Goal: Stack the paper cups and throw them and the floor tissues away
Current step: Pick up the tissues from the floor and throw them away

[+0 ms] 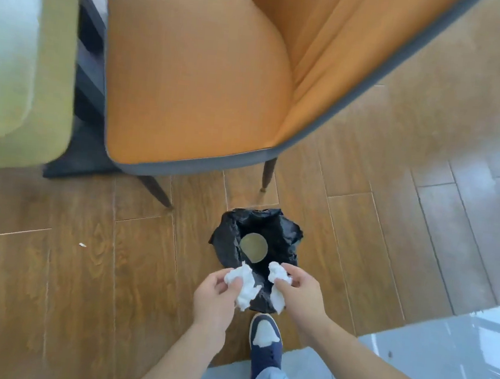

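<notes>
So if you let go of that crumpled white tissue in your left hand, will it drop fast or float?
The crumpled white tissue looks soft and light, pinched easily by the left hand, so it would probably drift down slowly. It hangs floppy, so it likely won't bounce or roll.

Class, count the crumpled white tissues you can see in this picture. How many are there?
2. One tissue is in the left hand, one in the right hand, both above the bin. More may be hidden inside.
</notes>
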